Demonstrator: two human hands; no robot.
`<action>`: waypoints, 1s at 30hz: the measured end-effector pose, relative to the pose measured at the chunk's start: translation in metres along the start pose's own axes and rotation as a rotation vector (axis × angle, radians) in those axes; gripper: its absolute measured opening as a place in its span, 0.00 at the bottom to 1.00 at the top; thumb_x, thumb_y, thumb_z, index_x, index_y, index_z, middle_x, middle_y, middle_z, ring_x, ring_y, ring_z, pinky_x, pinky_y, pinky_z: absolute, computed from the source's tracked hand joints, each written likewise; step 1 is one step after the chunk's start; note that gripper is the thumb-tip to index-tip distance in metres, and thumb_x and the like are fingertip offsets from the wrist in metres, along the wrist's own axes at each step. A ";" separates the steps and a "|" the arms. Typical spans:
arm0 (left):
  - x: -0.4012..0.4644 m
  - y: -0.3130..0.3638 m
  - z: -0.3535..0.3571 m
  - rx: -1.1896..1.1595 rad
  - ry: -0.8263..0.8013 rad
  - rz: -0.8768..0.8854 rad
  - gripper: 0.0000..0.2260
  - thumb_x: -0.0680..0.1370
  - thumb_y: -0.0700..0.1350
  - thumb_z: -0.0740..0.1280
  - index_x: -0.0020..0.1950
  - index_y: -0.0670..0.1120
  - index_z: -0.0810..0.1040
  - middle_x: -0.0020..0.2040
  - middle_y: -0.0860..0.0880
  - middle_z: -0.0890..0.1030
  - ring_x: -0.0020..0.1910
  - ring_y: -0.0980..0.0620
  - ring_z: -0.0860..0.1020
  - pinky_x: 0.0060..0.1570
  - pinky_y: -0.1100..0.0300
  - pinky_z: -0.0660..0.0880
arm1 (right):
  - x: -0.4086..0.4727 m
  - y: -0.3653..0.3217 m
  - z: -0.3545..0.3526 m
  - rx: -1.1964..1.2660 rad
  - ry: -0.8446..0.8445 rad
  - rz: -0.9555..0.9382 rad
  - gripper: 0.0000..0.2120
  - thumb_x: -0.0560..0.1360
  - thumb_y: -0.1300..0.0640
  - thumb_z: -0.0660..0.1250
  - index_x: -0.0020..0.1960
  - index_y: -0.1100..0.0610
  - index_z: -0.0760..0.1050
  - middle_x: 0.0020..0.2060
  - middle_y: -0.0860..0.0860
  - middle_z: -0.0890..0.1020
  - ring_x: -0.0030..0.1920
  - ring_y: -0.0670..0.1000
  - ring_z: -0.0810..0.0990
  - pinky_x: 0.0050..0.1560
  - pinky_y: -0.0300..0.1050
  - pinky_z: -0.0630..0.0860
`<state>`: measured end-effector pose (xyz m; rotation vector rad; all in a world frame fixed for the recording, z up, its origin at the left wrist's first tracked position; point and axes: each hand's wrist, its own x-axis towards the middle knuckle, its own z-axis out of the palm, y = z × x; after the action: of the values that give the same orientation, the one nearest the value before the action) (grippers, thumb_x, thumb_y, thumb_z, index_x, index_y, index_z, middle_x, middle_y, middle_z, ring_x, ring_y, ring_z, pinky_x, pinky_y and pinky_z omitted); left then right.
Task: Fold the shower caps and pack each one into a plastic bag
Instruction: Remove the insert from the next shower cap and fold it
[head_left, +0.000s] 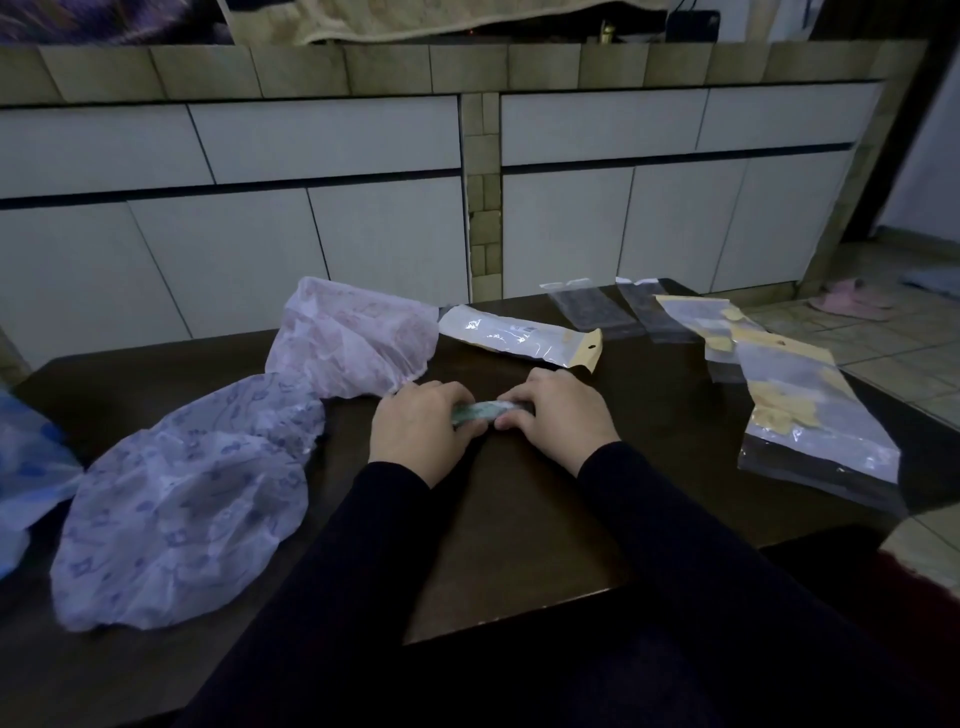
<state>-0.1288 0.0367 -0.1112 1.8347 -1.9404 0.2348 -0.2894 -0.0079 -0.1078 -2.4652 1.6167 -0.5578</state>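
- At the middle of the dark table (519, 519), the left hand (421, 423) and right hand (558, 410) both curl their fingers around a tightly folded green shower cap (480, 412), pinching it between them against the tabletop; only a short strip of it shows between the hands.
- Thin, springy cap film like this will likely unroll if either grip eases before the bundle reaches a bag, and the folding would need redoing.
- Nearest packaging is the white pouch with a tan header (519, 338), lying just beyond the hands; freeing one hand to fetch it leaves the bundle held on one side only, the likeliest moment for it to spring open.
- Whether that pouch already holds something cannot be told from this view.
- Two clear sleeves (592, 309) and the yellow-printed bags (810, 410) lie well apart to the right, so a long reach there could drag the bundle along.
- Pink patterned shower cap (353, 338) lies just beside the left hand, with the purple patterned shower cap (182, 499) nearer the table's left; a sleeve or wrist could snag the pink one's loose edge and pull it into the work area.
- Dim light makes bag mouths hard to find.
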 end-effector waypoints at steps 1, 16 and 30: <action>-0.001 0.000 -0.001 -0.001 -0.008 0.034 0.14 0.76 0.57 0.66 0.59 0.56 0.77 0.51 0.54 0.80 0.50 0.53 0.76 0.48 0.59 0.71 | 0.000 0.002 -0.002 0.008 -0.010 -0.019 0.16 0.76 0.44 0.66 0.63 0.43 0.77 0.48 0.45 0.73 0.54 0.48 0.72 0.52 0.46 0.70; -0.001 -0.006 0.000 -0.002 -0.013 0.113 0.14 0.77 0.56 0.66 0.62 0.60 0.78 0.51 0.53 0.82 0.51 0.54 0.77 0.46 0.62 0.67 | -0.004 0.010 -0.007 0.134 -0.089 -0.014 0.17 0.76 0.47 0.67 0.65 0.41 0.75 0.51 0.44 0.73 0.59 0.49 0.70 0.61 0.51 0.69; 0.006 0.066 0.016 -0.077 0.110 0.286 0.14 0.78 0.54 0.65 0.63 0.55 0.79 0.50 0.52 0.83 0.45 0.53 0.80 0.40 0.60 0.74 | -0.076 0.082 -0.066 -0.296 0.328 0.493 0.21 0.76 0.46 0.66 0.67 0.48 0.72 0.63 0.52 0.71 0.65 0.55 0.66 0.62 0.56 0.65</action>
<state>-0.1965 0.0303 -0.1108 1.4610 -2.0982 0.3388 -0.4117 0.0328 -0.0905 -2.0922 2.4922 -0.7098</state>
